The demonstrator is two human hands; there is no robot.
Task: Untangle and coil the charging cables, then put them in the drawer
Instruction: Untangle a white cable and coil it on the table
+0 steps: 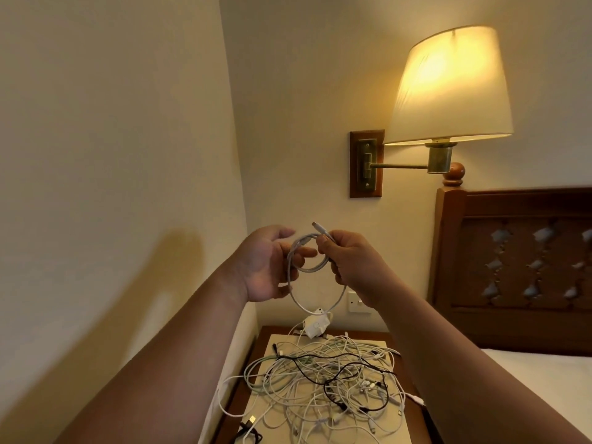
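Head view shows a white cable [294,294] held up in the air between both hands, above the nightstand and in front of the wall. It is wound into a few loose loops, and the lowest hangs down towards a white charger block [312,326]. The left hand [267,265] has its fingers curled through the loops with the thumb over the top. The right hand [354,267] pinches the cable between thumb and forefinger just below its connector [318,226], which sticks upward. Below them, a tangle of white, green and black cables [320,379] lies heaped on a pale mat [276,342] on the wooden nightstand [414,415]. A lit wall lamp [448,88] and a carved headboard [512,251] stand to the right.
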